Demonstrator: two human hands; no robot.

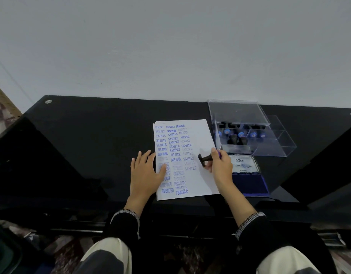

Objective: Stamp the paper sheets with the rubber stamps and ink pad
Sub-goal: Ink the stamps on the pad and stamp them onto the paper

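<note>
A stack of white paper sheets [202,135] lies on the black glass table [111,135], its top sheet covered in blue stamped words on the left and middle. My left hand [146,175] rests flat with straight fingers on the sheet's left edge. My right hand [220,165] grips a black rubber stamp [203,159] by its handle, tilted sideways just above the sheet's right margin. An open blue ink pad [253,183] sits right of the paper, its lid [244,165] raised behind my right hand.
A clear plastic box [277,139] with several blue-tipped black stamps [240,134] stands behind the ink pad, its clear lid [238,111] propped open. A pale wall rises behind the table. My knees are below the table's front edge.
</note>
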